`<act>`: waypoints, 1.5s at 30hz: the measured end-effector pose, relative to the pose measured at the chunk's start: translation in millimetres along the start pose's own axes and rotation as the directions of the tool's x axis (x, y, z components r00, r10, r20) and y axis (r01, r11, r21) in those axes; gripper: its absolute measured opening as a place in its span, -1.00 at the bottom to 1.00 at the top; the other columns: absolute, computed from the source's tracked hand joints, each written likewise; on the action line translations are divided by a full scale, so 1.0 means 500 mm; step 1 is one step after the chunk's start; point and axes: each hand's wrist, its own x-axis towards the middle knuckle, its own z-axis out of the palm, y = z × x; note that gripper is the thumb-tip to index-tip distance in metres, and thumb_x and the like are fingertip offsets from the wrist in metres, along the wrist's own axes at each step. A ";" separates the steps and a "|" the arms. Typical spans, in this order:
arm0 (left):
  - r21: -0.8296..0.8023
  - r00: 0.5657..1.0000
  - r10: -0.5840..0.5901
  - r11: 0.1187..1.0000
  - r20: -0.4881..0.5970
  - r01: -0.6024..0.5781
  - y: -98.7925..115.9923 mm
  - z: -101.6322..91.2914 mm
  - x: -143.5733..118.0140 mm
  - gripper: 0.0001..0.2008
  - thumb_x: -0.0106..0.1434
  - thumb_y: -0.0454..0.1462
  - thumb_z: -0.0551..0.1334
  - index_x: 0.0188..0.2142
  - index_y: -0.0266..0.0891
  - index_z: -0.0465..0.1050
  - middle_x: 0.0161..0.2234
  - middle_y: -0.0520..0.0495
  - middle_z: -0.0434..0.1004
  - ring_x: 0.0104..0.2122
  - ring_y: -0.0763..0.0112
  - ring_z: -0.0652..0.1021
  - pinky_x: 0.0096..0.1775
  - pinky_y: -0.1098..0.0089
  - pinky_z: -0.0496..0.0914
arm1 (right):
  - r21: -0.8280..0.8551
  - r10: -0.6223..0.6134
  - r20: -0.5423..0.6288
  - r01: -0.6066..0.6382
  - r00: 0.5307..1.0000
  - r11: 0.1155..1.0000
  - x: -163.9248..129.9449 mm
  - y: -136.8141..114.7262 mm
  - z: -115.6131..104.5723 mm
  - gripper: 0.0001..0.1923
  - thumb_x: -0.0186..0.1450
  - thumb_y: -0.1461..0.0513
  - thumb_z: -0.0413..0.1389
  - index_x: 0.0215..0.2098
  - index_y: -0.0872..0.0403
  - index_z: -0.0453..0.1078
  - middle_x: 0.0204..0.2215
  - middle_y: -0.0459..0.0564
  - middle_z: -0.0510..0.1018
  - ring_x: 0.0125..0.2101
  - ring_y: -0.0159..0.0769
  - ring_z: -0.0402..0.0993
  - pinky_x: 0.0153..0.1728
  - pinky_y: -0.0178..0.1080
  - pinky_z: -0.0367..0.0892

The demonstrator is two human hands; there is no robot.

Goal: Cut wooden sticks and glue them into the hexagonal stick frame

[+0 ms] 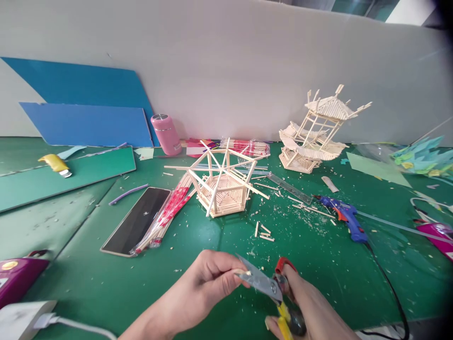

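My left hand [208, 283] pinches a short piece of wooden stick [244, 272] between thumb and fingers. Scissors [264, 284] with red and yellow handles are in my right hand [307, 302], their blades at the stick's end. How far apart the blades are is hard to make out. Beyond my hands stands a hexagonal stick frame [223, 193] with a slatted floor, posts and spoke-like sticks across its top. Several cut stick pieces [264, 232] lie just in front of it.
A finished-looking stick pavilion [314, 132] stands at the back right. A blue glue gun [345, 215] with a trailing black cord lies at right. Left of the frame are bagged sticks [170, 208], a phone [136, 222] and a pink flask [166, 134]. A yellow cutter [54, 164] lies farther left.
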 end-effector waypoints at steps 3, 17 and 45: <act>-0.050 0.998 -0.052 0.997 0.022 0.053 0.000 -0.005 0.005 -0.81 0.19 -0.22 0.18 -0.35 -0.26 0.54 -0.40 -0.09 0.56 -0.42 0.38 0.46 -0.36 0.42 0.32 | 0.005 0.044 0.037 -0.044 0.998 0.999 0.001 0.006 -0.005 -0.72 -0.08 0.19 0.15 -0.38 0.01 0.24 -0.52 -0.10 0.51 -0.48 -0.26 0.45 -0.52 -0.34 0.26; -0.137 0.993 -0.103 0.986 -0.057 0.095 -0.010 0.022 0.018 -0.74 0.16 -0.13 0.18 -0.45 -0.26 0.53 -0.61 0.04 0.26 -0.58 0.49 0.15 -0.52 0.44 0.05 | 0.183 0.108 0.004 -0.107 0.994 0.977 0.019 0.004 0.001 -0.80 0.10 0.10 0.04 -0.38 0.03 0.18 -0.62 -0.19 0.32 -0.58 -0.42 0.29 -0.53 -0.39 0.24; 0.063 0.956 -0.011 0.998 -0.294 0.030 -0.013 0.026 0.023 -0.77 0.17 -0.17 0.18 -0.43 -0.31 0.47 -0.54 0.05 0.25 -0.56 0.54 0.20 -0.54 0.51 0.13 | -0.192 0.094 -0.193 -0.132 0.977 0.972 0.005 0.041 -0.061 -0.74 0.11 0.04 0.05 -0.29 -0.02 0.30 -0.49 -0.07 0.55 -0.50 -0.23 0.51 -0.56 -0.34 0.33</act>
